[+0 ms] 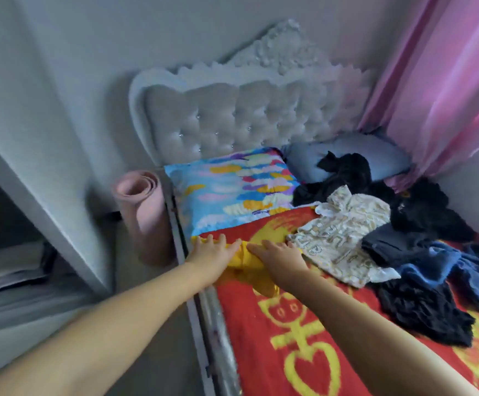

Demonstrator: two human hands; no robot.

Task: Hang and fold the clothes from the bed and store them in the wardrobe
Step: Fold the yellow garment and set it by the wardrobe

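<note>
While both the left hand (214, 254) and the right hand (279, 257) press flat, fingers straight and gripping nothing, on the yellow garment (245, 265) near the bed's (304, 338) left edge — folding seems underway — the next move is likely doubling it over.

1. The headboard (232, 121) is tufted, padded fabric with small shiny studs.
2. The bedspread (304, 338) looks like matt, fuzzy cloth.
3. The yellow garment (249, 267) is smooth cloth.
4. The rolled mat (144, 215) looks matt and foamy.
</note>
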